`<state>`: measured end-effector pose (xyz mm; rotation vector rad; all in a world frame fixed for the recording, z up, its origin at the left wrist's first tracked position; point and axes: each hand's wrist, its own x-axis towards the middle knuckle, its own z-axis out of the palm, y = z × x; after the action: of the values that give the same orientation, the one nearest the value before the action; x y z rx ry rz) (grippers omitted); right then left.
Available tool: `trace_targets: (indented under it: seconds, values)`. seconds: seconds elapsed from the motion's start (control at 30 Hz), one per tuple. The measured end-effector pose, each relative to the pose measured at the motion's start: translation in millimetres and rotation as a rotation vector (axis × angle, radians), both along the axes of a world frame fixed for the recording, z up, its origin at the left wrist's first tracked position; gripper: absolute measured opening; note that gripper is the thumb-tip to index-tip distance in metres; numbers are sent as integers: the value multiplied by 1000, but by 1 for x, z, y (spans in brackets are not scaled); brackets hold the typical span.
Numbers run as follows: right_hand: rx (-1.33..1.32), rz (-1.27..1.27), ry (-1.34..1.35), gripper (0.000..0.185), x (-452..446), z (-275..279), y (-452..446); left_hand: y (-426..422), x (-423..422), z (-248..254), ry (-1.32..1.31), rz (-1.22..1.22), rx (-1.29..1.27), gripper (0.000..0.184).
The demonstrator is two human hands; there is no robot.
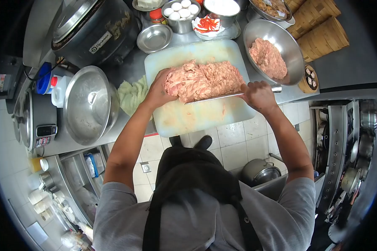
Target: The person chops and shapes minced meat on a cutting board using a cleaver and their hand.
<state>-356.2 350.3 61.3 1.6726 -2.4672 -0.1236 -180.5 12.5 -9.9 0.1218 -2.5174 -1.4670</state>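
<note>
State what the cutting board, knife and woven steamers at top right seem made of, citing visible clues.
Cutting board: probably plastic, matte; pale, stained, no wood grain shows.
Knife: metal, likely steel, fairly smooth; its blade gleams.
Woven steamers: likely bamboo, matte; tan, interlaced strips show.

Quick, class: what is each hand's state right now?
Left hand: open, cupped against one end of the pink, roughly oblong minced-meat mass.
Right hand: closed, holding the long, silvery metal knife.
</note>
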Motion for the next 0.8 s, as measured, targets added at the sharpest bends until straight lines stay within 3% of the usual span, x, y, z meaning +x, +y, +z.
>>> trace_targets:
  seconds: [0.27, 0.6, 0.7, 0.8]
  values:
    - [-49, -6, 42, 39, -11, -1, -11, -13, -17, -8, -9, -30, 123, 98]
    - [42, -46, 40, 19, 10, 23, -4, -14, -21, -14, 57, -20, 109, 91]
    - [34, -114, 69, 19, 32, 44, 21, 1, -5, -1, 52, -8, -160, 91]
    - [-15, -199, 38, 20, 51, 75, 41, 9, 9, 6, 0, 3, -262, 92]
